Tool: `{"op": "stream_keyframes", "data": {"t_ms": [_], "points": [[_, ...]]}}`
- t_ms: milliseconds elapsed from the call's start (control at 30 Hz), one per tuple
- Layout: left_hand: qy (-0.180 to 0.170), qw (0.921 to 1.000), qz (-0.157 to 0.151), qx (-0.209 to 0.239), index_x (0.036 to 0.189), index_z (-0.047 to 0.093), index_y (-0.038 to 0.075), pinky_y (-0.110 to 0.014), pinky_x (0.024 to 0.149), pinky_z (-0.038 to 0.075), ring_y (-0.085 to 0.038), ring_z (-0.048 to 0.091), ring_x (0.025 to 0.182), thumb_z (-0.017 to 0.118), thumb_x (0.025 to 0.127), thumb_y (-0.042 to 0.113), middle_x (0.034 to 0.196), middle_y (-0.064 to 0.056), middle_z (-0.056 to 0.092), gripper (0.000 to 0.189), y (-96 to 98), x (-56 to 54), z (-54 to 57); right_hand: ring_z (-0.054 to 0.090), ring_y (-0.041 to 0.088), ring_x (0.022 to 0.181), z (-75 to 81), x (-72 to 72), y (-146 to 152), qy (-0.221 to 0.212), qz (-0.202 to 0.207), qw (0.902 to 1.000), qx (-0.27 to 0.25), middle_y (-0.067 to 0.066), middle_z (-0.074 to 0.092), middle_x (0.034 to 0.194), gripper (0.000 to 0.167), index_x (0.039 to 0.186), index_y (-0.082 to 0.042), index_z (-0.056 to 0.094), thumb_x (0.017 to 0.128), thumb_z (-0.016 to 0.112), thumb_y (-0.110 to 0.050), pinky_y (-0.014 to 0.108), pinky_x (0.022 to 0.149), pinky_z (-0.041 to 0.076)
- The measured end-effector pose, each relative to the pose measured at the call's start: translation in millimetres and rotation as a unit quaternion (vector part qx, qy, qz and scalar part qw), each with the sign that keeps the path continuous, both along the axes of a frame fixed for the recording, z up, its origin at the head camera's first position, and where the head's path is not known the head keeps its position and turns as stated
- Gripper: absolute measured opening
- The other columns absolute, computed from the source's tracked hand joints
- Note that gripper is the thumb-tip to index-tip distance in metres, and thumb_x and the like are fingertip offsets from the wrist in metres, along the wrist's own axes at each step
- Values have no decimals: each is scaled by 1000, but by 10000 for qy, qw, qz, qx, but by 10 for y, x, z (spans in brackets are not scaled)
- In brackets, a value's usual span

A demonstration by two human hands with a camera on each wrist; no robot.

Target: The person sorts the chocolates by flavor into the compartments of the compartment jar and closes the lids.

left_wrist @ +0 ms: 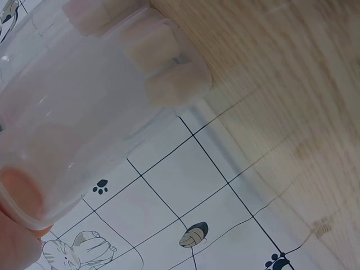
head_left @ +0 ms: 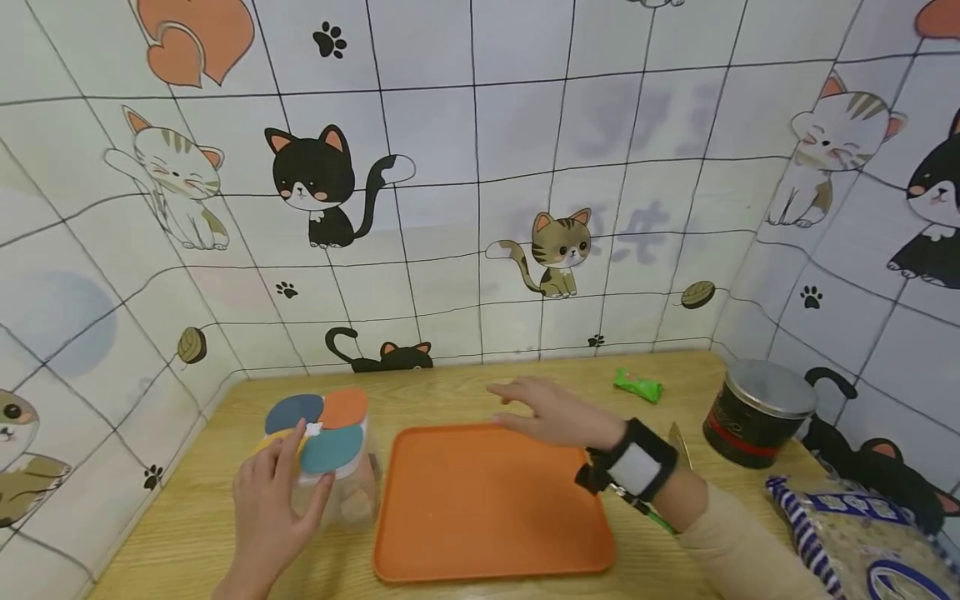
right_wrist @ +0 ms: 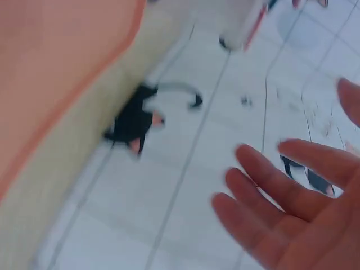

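A clear storage container point(head_left: 352, 498) stands left of the orange tray point(head_left: 487, 508), its lid point(head_left: 333, 447) split into blue, orange, teal and yellow panels. Pale blocks point(left_wrist: 151, 49) lie inside it, seen through the wall in the left wrist view. My left hand point(head_left: 273, 496) rests on the lid, index finger reaching toward its white centre and thumb near the teal edge. Above the tray's back edge hovers my right hand point(head_left: 551, 410), fingers extended and holding nothing. Its spread fingers point(right_wrist: 270, 208) show in the right wrist view.
A green wrapped packet point(head_left: 637, 387) lies at the back right of the wooden table point(head_left: 450, 392). A dark tin point(head_left: 757, 412) with a grey lid stands near the right wall, behind a blue-and-white bag point(head_left: 862, 533). A thin pointed object point(head_left: 679, 442) is partly hidden behind my right wrist.
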State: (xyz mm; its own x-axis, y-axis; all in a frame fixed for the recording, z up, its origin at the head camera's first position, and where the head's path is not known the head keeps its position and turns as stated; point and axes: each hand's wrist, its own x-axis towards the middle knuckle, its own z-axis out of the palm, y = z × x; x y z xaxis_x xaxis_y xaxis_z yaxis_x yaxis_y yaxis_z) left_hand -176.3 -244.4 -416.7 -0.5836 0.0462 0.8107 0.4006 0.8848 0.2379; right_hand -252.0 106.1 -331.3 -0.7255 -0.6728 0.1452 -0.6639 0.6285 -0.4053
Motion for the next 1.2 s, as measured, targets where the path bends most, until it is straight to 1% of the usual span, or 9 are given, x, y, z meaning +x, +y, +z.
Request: {"op": "stream_keyframes", "data": {"t_ms": [133,233,300,467,667,833,1000,1100,1200], "points": [[-88,9999,-75,87,116,57,6,-46,75,25,-35,41,89,53,80,46,102,-23,50,54,-5,8,-8,40,21,124,-124,-93,-666,137,965,9931,-658,5,43,135,51,136,-16,36,92,38,-42,39,101,33],[-212,9994,-149,223,110,61,7,-49,79,25,-38,41,99,60,77,39,111,-24,50,46,8,25,-15,33,20,130,-205,-75,-1067,137,1395,9858,-928,3,37,141,48,136,-19,38,93,35,-41,38,102,32],[-202,9991,-218,310,108,62,8,-51,81,24,-40,40,101,61,77,39,111,-24,50,44,33,18,-25,29,20,132,-266,-60,-1251,74,1536,9828,-1026,3,36,141,44,133,-21,42,94,35,-39,38,103,30],[-22,9989,-266,390,105,63,8,-51,82,24,-41,40,102,56,82,42,108,-25,50,42,114,-34,-52,27,24,133,-419,-61,-1455,-44,1458,9798,-1369,4,41,138,34,121,-19,56,92,45,-32,42,106,25],[205,9988,-154,405,101,65,7,-51,81,25,-41,41,99,54,84,43,106,-25,51,41,56,-22,-63,25,21,134,-533,-79,-1581,-281,1322,9757,-1724,-2,39,139,34,120,-24,57,87,53,-35,44,104,27],[199,9983,-145,521,98,66,5,-49,81,25,-41,40,99,54,85,36,106,-25,51,35,12,4,-60,24,21,134,-560,-69,-1641,-393,1354,9723,-1866,-5,38,139,34,119,-25,58,87,54,-35,43,104,27],[354,9981,-16,513,94,68,6,-47,78,25,-40,42,96,50,86,45,104,-24,52,43,23,17,-56,23,19,135,-528,-32,-1658,-610,1299,9732,-1799,-6,37,140,33,117,-25,59,86,54,-35,44,105,26],[456,9980,4,444,93,68,8,-47,76,25,-39,42,95,47,86,49,104,-23,53,47,38,4,-39,22,18,135,-501,-25,-1649,-614,1245,9748,-1745,-6,38,140,33,117,-23,59,86,55,-34,45,105,25],[424,9982,-5,421,93,68,9,-47,76,25,-39,42,96,48,85,48,106,-22,53,45,55,-19,-19,21,17,136,-469,-39,-1630,-578,1199,9763,-1707,-5,37,140,33,116,-22,60,86,55,-34,44,106,25]]}}
